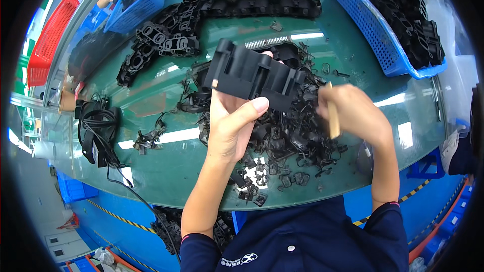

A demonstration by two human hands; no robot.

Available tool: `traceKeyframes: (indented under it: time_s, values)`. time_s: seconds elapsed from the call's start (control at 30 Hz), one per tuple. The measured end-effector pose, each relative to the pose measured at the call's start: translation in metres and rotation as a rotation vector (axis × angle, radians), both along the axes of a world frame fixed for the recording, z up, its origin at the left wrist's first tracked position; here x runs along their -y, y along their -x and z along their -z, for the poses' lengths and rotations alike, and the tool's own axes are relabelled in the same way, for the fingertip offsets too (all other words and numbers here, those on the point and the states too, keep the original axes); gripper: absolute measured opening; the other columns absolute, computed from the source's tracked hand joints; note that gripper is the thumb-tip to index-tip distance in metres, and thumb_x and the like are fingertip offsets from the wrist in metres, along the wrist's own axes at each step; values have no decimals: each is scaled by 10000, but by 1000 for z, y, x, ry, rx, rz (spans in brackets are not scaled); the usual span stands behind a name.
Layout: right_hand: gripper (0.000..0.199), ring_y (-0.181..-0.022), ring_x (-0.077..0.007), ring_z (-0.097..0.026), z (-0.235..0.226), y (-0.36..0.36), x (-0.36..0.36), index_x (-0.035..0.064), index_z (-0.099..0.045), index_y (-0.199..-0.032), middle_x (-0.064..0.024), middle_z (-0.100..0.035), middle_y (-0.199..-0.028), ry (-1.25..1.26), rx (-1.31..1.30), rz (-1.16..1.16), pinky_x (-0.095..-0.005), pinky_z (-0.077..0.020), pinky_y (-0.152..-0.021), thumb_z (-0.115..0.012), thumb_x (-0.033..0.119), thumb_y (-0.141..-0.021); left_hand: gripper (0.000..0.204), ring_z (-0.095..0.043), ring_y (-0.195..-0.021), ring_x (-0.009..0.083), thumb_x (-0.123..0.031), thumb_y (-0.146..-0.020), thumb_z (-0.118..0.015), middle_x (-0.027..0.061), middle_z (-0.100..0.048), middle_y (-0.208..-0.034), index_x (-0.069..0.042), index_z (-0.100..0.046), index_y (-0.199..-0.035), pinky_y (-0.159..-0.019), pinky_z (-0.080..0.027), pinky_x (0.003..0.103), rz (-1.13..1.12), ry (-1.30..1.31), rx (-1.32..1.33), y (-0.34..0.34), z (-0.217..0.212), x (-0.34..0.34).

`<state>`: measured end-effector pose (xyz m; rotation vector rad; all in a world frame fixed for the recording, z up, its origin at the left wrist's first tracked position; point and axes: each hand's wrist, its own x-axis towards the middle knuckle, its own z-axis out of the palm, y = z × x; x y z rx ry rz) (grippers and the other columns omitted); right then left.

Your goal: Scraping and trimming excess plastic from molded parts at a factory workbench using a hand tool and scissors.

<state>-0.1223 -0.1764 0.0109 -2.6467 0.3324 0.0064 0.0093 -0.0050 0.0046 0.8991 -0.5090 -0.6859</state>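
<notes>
Our left hand (233,121) grips a black part (252,74), right hand (353,113) a wooden-handled tool (333,116); scraps (287,136) below it, untrimmed parts (166,35) remain

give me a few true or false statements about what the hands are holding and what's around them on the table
1. The left hand holds a black plastic part. True.
2. The right hand is empty. False: it grips a tan wooden-looking handle.
3. A heap of black plastic trimmings lies on the green table under the hands. True.
4. The blue basket at the upper right is empty. False: it holds black parts.
5. A red basket sits at the far left. True.
</notes>
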Motion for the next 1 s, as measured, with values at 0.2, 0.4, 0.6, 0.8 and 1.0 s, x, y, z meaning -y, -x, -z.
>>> traceKeyframes:
  time_s: [0.2,0.4,0.6,0.8,1.0]
  values:
    - [158,-714,-262,-627,4,2,2,6,-636,-903,-131,-639,-758,-125,218,87,-338,-495,-659,-577,126,-820,853,-377,-1275,380,-8,-708,-641,218,-368,-1369,-96,-173,-1415,-1056,-333,482,-68,32,26,8,-1,3]
    - [470,-916,-117,-570,-3,-13,-27,-12,-438,-1271,-72,-583,-1063,-1239,338,42,-256,-498,-733,-568,261,-912,866,-415,-1235,282,21,-672,-734,177,-407,-1309,-96,-216,-1356,-1041,-347,432,55,135,33,20,10,8]
    - [358,-712,-136,-611,-14,-9,-28,-44,-523,-1134,-83,-616,-865,-1133,390,237,-246,-500,-638,-535,234,-909,813,-498,-1119,193,-396,-669,-768,116,-501,-1196,-18,-383,-1277,-936,-406,306,89,-25,306,-2,-2,-1]
    - [288,-629,-72,-530,-3,-16,-32,-20,-568,-1005,-39,-580,-793,-723,591,275,-205,-429,-556,-443,234,-955,535,-522,-980,124,-251,-807,-700,73,-552,-1055,-52,-385,-1192,-857,-425,282,222,-101,120,1,5,-5]
    - [274,-642,-100,-487,2,-17,-31,-21,-557,-939,-43,-554,-739,-450,649,299,-247,-398,-582,-417,213,-957,440,-583,-845,128,-255,-825,-678,88,-572,-963,-27,-435,-1112,-696,-516,280,221,-195,73,8,12,3]
